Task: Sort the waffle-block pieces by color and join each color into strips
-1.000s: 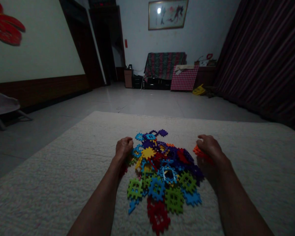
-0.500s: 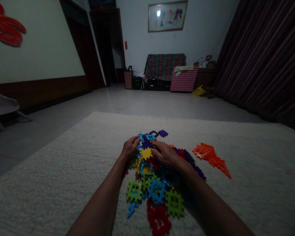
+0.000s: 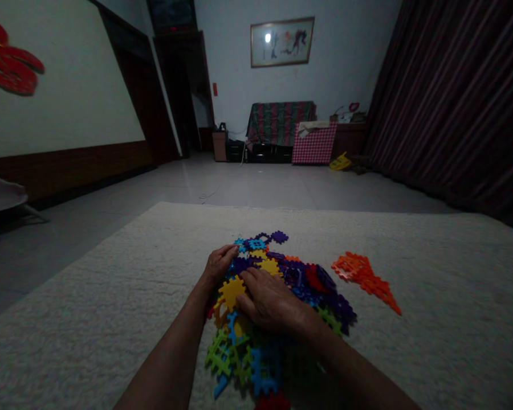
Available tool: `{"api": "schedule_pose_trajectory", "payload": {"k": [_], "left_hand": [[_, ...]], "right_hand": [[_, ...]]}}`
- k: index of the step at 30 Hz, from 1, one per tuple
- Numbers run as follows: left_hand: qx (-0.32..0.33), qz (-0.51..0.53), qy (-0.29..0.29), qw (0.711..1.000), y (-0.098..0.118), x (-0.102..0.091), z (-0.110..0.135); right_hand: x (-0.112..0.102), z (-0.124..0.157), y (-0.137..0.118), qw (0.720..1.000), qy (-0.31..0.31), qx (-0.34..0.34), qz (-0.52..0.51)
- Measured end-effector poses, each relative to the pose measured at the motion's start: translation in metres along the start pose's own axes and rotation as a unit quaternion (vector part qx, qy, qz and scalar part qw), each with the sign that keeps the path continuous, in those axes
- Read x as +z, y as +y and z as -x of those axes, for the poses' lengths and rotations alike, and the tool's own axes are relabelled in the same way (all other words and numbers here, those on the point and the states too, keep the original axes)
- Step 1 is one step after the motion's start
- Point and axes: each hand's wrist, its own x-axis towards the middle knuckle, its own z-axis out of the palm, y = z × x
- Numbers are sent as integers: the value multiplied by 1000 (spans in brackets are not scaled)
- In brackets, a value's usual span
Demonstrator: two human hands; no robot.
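A heap of flat interlocking plastic tiles [image 3: 308, 279] in blue, green, yellow, purple and red lies on a cream rug [image 3: 111, 307]. My left hand [image 3: 218, 263] rests on the heap's left edge, fingers curled onto the tiles. My right hand [image 3: 267, 299] lies over the middle of the heap, its fingers closed on a yellow tile [image 3: 231, 290]. A separate row of orange tiles [image 3: 363, 279] lies on the rug to the right of the heap, apart from both hands.
Beyond the rug is a grey tiled floor [image 3: 248, 185]. A covered sofa [image 3: 280, 122] and a red checked panel [image 3: 314, 145] stand at the far wall. Dark striped curtains [image 3: 453, 102] run along the right. A low stool [image 3: 2, 196] sits at the left.
My right hand left the orange tiles on the rug, crossed to the heap and closed on a yellow tile, pulling it toward me. My left hand stayed at the heap's left edge.
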Motion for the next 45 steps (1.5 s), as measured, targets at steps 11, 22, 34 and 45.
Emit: {"api": "schedule_pose_trajectory", "payload": {"k": [11,22,34,45], "left_hand": [[20,-49,-84,995,-5,1,3],[-5,15,-68,998,4,2,4],[-35,21,-94,995,4,1,4],[-87,28,-51,995,8,0,8]], "right_hand": [[-14,-18,52,988,59,132,52],[9,-25,56,996,46,8,-71],[-2,-22,50,998,49,27,-37],[-12,-24,66,992,104,62,-26]]}}
